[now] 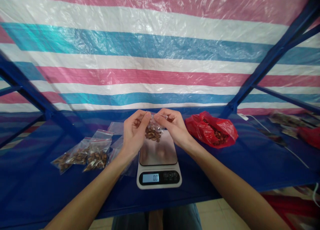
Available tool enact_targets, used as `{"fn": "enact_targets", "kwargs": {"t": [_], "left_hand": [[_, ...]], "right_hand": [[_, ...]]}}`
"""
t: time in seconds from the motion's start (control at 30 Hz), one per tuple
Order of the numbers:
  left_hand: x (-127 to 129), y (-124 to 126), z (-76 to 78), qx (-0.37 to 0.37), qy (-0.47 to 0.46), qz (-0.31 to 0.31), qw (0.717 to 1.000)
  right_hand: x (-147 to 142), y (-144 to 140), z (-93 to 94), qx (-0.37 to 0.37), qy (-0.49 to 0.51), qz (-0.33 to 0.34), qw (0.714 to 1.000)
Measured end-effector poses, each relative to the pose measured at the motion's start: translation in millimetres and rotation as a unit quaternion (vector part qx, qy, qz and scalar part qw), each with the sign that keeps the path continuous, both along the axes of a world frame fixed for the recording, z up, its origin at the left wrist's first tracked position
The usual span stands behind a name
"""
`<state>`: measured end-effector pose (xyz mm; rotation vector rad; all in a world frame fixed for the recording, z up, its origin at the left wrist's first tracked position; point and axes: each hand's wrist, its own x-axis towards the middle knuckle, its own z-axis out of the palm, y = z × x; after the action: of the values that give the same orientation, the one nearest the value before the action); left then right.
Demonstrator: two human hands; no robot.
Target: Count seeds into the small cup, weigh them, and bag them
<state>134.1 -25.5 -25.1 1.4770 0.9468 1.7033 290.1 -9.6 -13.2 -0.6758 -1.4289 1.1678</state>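
Note:
Between my two hands hangs a small clear zip bag (153, 132) with brown dried pieces gathered at its bottom. My left hand (135, 130) pinches the bag's top edge between thumb and fingers. On the other side, my right hand (173, 125) is closed on the same edge, fingers curled. The bag is above the steel plate of a white kitchen scale (159, 160), whose display reads 0.0. To the right of my hands lies an open red plastic bag (212, 128) holding more of the brown pieces.
Several filled zip bags (96, 156) lie left of the scale, with flat clear bags (117, 128) beside them. A blue metal frame (265, 63) and a striped tarp (150, 57) stand behind the blue tabletop (245, 160). A white cable (297, 159) lies at the right.

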Motion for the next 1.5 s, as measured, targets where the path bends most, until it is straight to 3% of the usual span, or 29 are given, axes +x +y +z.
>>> {"fn": "enact_targets", "kwargs": {"t": [0.13,0.4,0.7,0.93,1.27,1.5], "left_hand": [[-2,4,-1.4,-0.002,-0.024,0.025,0.999],[-2,4,-4.9,-0.028,-0.019,-0.036,0.999],[-1,-1,-2.3,-0.049,0.005,-0.056,0.997],[-8,3,-3.0,-0.013,0.006,-0.049,0.999],[-4,-3,-1.0,-0.018,0.056,-0.023,0.998],[-3,-6,-2.2,-0.038,0.04,-0.091,0.994]], "right_hand": [[7,6,-5.2,-0.022,0.014,-0.006,1.0],[8,4,-9.0,-0.013,0.013,-0.005,1.0],[4,-5,-3.2,-0.001,-0.02,0.019,1.0],[12,-2,-8.0,-0.006,-0.014,0.002,1.0],[10,-8,-8.2,-0.011,-0.024,0.018,0.999],[8,-10,-7.2,-0.006,-0.01,0.02,1.0]]}}
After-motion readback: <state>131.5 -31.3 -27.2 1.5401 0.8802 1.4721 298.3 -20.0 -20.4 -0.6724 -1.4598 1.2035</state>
